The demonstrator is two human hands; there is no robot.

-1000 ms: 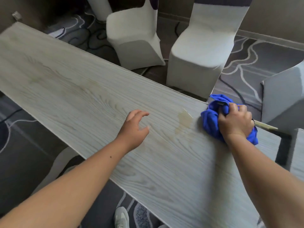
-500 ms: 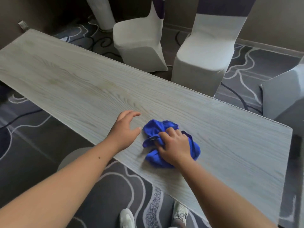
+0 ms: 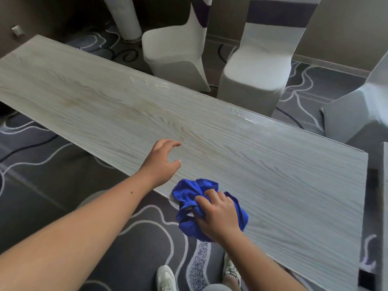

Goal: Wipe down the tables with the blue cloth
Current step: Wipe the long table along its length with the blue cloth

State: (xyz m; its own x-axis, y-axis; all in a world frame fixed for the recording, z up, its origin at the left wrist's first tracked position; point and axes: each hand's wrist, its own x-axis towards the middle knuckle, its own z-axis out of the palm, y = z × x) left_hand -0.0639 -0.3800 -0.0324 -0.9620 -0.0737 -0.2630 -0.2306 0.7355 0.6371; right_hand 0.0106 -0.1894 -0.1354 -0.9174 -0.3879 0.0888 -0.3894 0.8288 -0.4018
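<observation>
A long table (image 3: 273, 175) with a pale wood-grain top runs from upper left to lower right. The crumpled blue cloth (image 3: 189, 198) lies at the table's near edge and partly overhangs it. My right hand (image 3: 218, 215) presses down on the cloth and grips it. My left hand (image 3: 161, 162) rests on the tabletop just left of the cloth, fingers spread, holding nothing. Faint brownish stains mark the top toward the left, and wet streaks show along the far edge.
Two white-covered chairs (image 3: 174, 53) (image 3: 256, 66) stand behind the table's far edge, and a third chair (image 3: 361, 114) is at the right. A second table's edge (image 3: 384, 206) shows at far right. Patterned grey carpet (image 3: 52, 175) and my shoes (image 3: 165, 278) lie below.
My right hand has dragged the cloth from the table's far right side leftward and back to the near edge. The puddle seen earlier is gone. My left hand stays on the table.
</observation>
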